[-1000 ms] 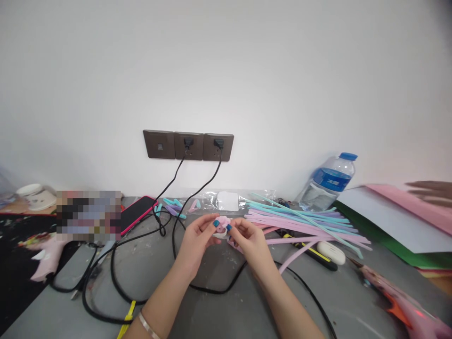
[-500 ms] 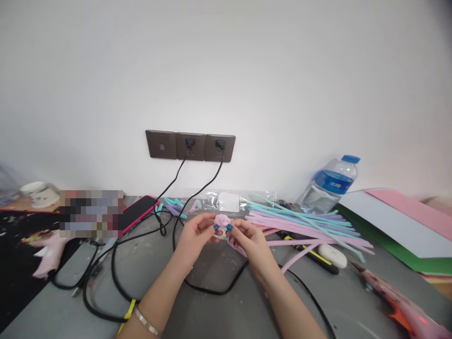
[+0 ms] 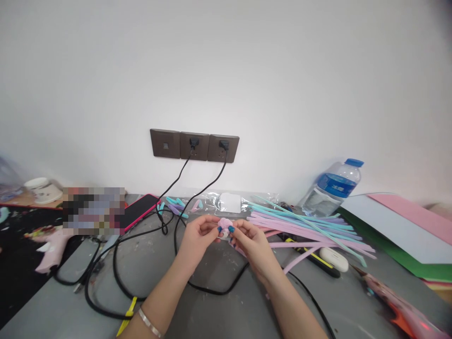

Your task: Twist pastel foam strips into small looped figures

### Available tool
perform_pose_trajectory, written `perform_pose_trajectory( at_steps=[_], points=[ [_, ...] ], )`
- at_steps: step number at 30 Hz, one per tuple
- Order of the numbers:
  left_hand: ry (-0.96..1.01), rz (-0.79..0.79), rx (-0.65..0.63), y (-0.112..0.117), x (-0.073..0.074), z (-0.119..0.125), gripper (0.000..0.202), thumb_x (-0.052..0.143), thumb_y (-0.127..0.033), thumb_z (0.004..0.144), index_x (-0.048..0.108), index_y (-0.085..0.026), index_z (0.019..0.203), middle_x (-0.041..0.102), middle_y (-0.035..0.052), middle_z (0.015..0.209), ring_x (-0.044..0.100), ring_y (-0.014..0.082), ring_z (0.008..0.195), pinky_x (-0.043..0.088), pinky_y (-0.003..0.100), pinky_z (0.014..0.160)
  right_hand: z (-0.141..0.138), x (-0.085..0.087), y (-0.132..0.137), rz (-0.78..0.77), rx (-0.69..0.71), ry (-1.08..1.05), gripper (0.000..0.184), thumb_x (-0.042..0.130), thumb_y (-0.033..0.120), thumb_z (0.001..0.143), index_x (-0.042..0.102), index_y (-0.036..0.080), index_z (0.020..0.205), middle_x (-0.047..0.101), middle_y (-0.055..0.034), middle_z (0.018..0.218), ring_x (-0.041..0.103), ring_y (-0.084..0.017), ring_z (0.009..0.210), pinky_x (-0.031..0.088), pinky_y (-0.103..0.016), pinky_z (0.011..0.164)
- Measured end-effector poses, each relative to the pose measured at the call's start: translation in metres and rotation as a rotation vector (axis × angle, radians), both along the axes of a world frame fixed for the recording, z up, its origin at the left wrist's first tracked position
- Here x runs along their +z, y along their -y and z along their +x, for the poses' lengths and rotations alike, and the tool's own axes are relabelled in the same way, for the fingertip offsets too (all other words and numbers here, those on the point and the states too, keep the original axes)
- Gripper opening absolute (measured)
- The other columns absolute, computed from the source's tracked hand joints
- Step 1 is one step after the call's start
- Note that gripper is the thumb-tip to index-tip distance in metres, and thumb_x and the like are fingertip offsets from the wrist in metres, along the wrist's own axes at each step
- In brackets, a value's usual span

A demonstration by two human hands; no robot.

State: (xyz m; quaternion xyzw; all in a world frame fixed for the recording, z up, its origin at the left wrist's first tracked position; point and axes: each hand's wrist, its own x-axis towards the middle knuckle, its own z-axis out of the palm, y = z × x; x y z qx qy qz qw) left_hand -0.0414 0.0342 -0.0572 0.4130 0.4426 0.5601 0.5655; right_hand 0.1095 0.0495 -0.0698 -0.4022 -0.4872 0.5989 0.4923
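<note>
Both hands are raised just above a grey tabletop (image 3: 219, 318), in front of the person. Left hand (image 3: 197, 240): thumb and fingers closed on one side of a small fluffy pink piece (image 3: 226, 224). Right hand (image 3: 252, 242): same pinch, opposite side. The piece sits between the two blue-nailed thumbs; something whitish shows at its lower edge, mostly covered by fingers, so I cannot tell what it is.

Right of the hands: a bundle of fuzzy stems (image 3: 300, 226), pink, lilac and turquoise, lying partly over a black-and-yellow tool (image 3: 323, 266). A white rounded case (image 3: 334, 259) lies just beside that tool. Further right, a pink glue gun (image 3: 406, 301) with an orange trigger, then layered paper sheets (image 3: 399, 230). Behind the stems a bottle (image 3: 335, 188) with a blue cap leans at the wall.

Beyond the hands: a clear wrapper (image 3: 212, 203) and short cut stems (image 3: 173, 207). Left: a phone (image 3: 139, 210) in a red-pink case, and a second glue gun (image 3: 54, 249). Black cables (image 3: 212, 291) run across the tabletop; two plugs are seated in the wall sockets (image 3: 194, 153).
</note>
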Motion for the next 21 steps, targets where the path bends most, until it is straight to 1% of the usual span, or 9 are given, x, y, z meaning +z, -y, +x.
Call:
perform_pose_trajectory(
  at_steps=[5,11,14,17,21],
  points=[
    [0.113,-0.025,0.059,0.006,-0.002,0.015,0.024,0.076,-0.028,0.064,0.069,-0.015,0.082,0.072,0.0039,0.071,0.066,0.0149,0.067,0.053,0.024,0.064,-0.004,0.0,0.001,0.054,-0.059,-0.052,0.033,0.074,0.046,0.07,0.057,0.018,0.074,0.055,0.0037,0.06,0.047,-0.008,0.049,0.034,-0.02,0.047],
    [0.232,-0.043,0.086,0.013,-0.004,0.027,0.024,0.078,-0.027,0.064,0.07,-0.015,0.083,0.071,0.0023,0.07,0.065,0.0126,0.068,0.052,0.02,0.067,-0.007,0.001,0.003,0.116,-0.097,-0.038,0.033,0.07,0.047,0.074,0.052,0.019,0.072,0.054,0.0029,0.06,0.047,-0.01,0.051,0.036,-0.022,0.048],
    [0.249,-0.044,0.082,0.014,-0.003,0.028,0.025,0.08,-0.028,0.063,0.07,-0.016,0.083,0.072,0.0031,0.073,0.065,0.0127,0.07,0.052,0.02,0.067,-0.008,0.005,0.004,0.151,-0.105,-0.029,0.034,0.07,0.047,0.074,0.05,0.02,0.07,0.054,0.0029,0.06,0.046,-0.01,0.051,0.035,-0.022,0.048],
    [0.219,-0.048,0.077,0.012,0.0,0.025,0.026,0.08,-0.03,0.062,0.07,-0.016,0.081,0.073,0.0037,0.074,0.066,0.0139,0.069,0.053,0.021,0.065,-0.009,0.009,0.005,0.19,-0.106,0.004,0.037,0.071,0.05,0.071,0.048,0.021,0.067,0.054,0.0028,0.06,0.046,-0.011,0.051,0.036,-0.022,0.046],
    [0.171,-0.059,0.09,0.007,0.0,0.016,0.028,0.081,-0.034,0.059,0.071,-0.015,0.077,0.072,0.0037,0.069,0.066,0.0151,0.065,0.054,0.023,0.061,-0.008,0.009,0.004,0.173,-0.06,0.013,0.037,0.068,0.053,0.072,0.052,0.02,0.07,0.054,0.0023,0.06,0.048,-0.011,0.051,0.039,-0.023,0.047]
  ],
)
